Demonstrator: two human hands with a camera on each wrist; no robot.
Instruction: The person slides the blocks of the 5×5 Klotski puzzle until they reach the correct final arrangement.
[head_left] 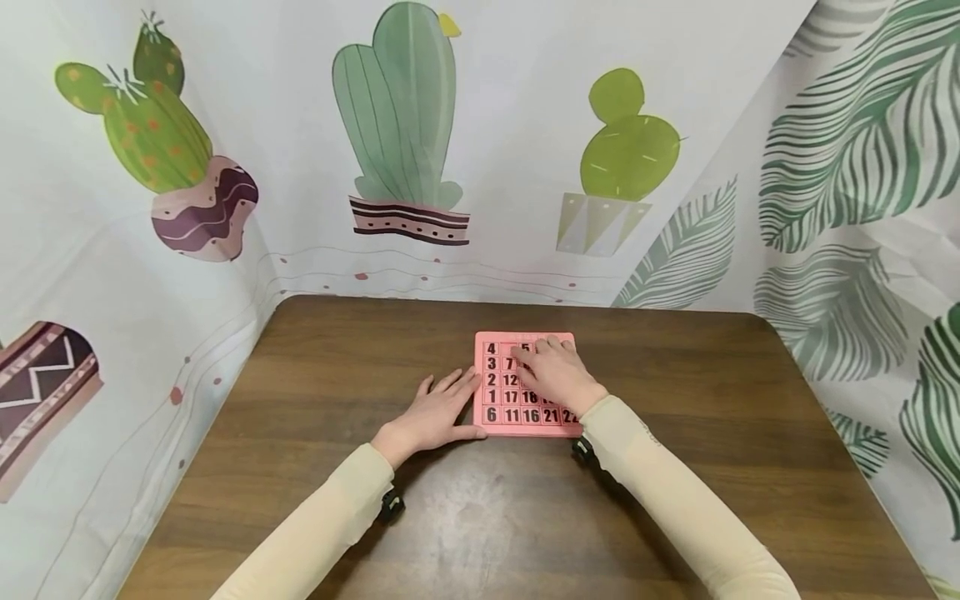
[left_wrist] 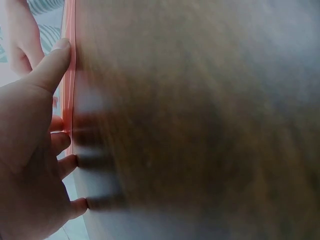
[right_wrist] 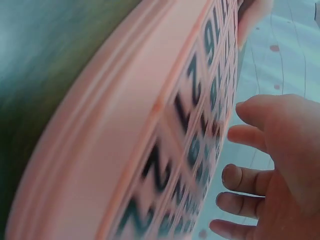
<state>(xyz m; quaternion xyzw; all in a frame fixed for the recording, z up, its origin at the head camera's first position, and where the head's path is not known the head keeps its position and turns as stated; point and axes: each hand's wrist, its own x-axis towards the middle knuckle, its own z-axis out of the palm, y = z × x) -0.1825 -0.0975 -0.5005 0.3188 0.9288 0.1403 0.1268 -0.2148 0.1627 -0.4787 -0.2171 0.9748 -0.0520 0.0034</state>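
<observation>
A pink sliding number puzzle (head_left: pixel 512 398) lies flat on the table, its square tiles printed with black numbers. Along its left side rest the spread fingers of my left hand (head_left: pixel 431 417), while the thumb touches the near left corner; the left wrist view shows that thumb (left_wrist: pixel 52 65) against the pink edge. My right hand (head_left: pixel 558 375) is over the upper right of the puzzle and hides several tiles. Its index fingertip is at the top row, beside a blank spot between the 4 and the 5. In the right wrist view, the fingers (right_wrist: pixel 245 180) are loosely bent over the tiles.
The brown wooden table (head_left: pixel 360 350) has rounded far corners. Behind it hangs a white cloth (head_left: pixel 517 167) printed with cacti, and a leaf-patterned cloth (head_left: pixel 847 192) hangs on the right. Dark wrist cameras (head_left: pixel 392 505) are strapped at both sleeves.
</observation>
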